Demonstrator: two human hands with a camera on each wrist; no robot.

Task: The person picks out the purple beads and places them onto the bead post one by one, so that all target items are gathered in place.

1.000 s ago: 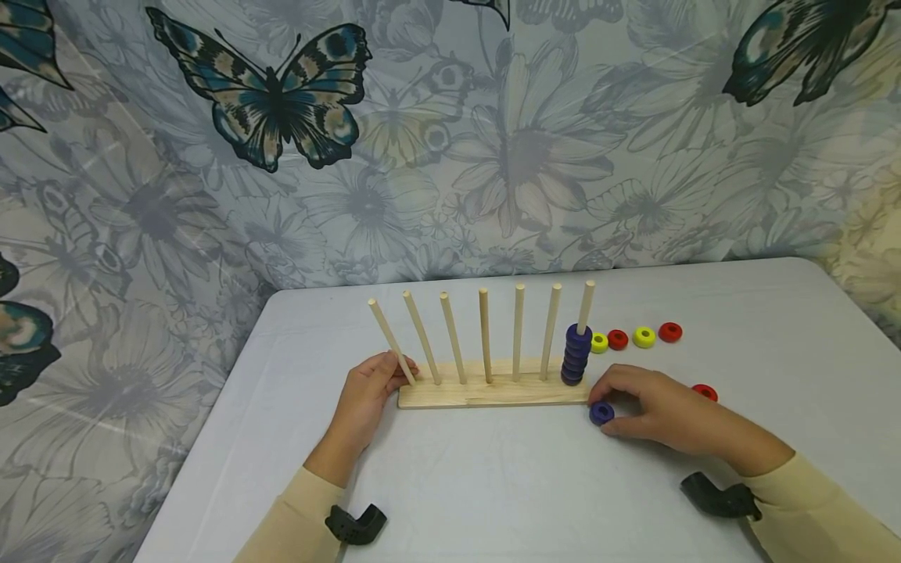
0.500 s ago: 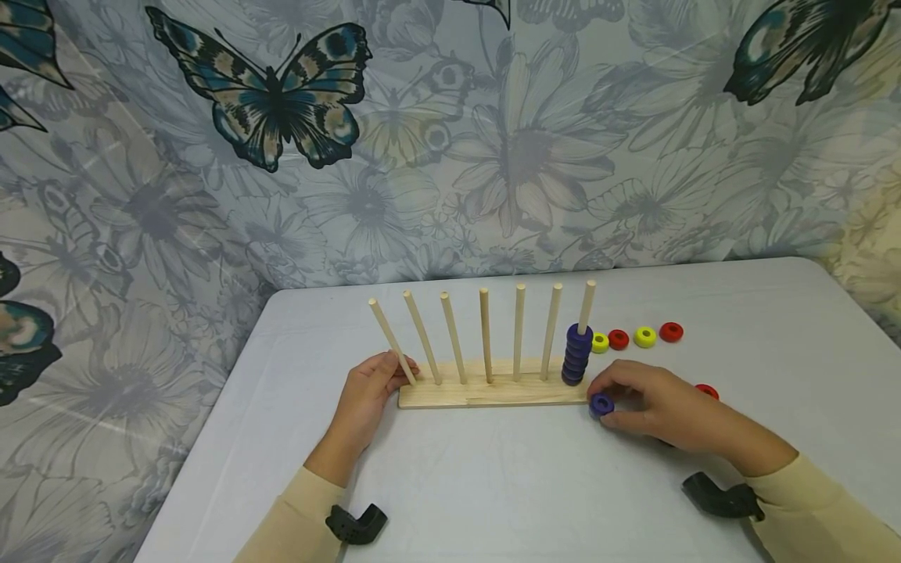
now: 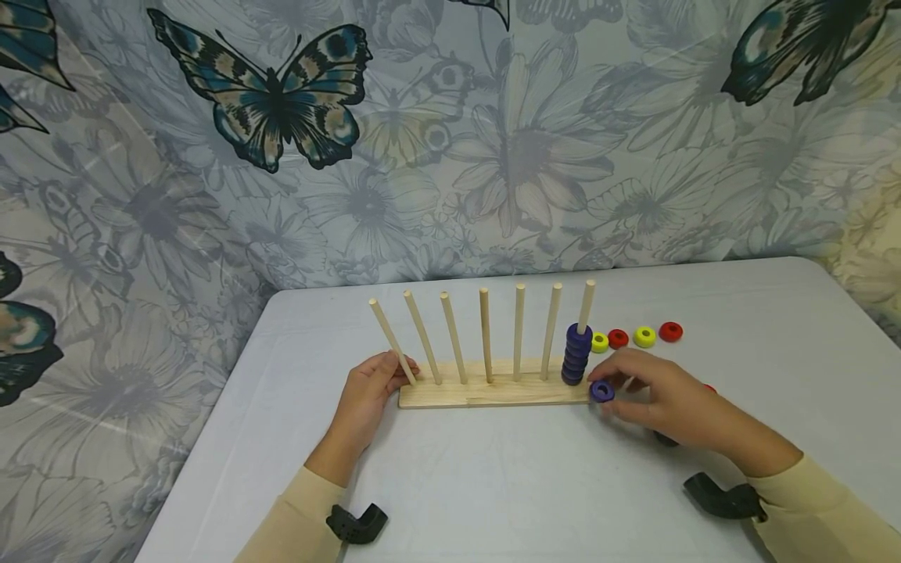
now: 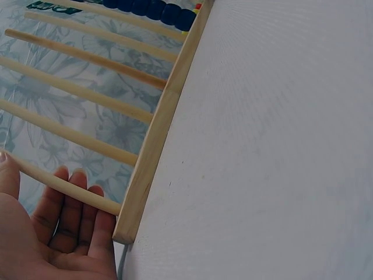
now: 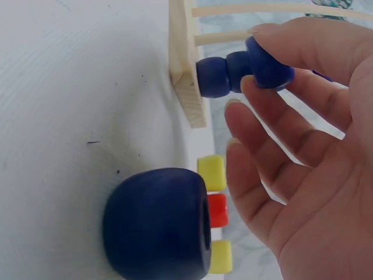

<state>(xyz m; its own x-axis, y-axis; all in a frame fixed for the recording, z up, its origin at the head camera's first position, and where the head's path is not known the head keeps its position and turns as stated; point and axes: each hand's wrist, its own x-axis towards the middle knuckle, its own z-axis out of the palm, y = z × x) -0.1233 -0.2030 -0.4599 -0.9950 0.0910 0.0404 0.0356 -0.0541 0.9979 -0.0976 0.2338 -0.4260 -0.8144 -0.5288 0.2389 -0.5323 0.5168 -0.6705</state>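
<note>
A wooden board with a row of several upright pegs (image 3: pixel 493 395) stands on the white table. My left hand (image 3: pixel 367 395) holds its left end, thumb and fingers around the leftmost peg (image 4: pixel 70 189). Several dark blue rings (image 3: pixel 576 356) are stacked on the rightmost peg. Just right of the board's end, my right hand (image 3: pixel 658 395) pinches one blue ring (image 5: pixel 269 65) between thumb and fingertips, its hole facing the head camera. In the right wrist view this ring overlaps the stacked ones.
Behind the right hand lie yellow rings (image 3: pixel 644 337) and red rings (image 3: pixel 671 332) on the table (image 3: pixel 464 485). Another blue ring (image 5: pixel 157 224) lies near the right wrist, mostly hidden by the hand in the head view. A butterfly-patterned wall covering (image 3: pixel 450 156) rises behind the table.
My right hand has lifted the blue ring slightly, up and away from me in the head view. The left hand and the pegged board have stayed in place.
</note>
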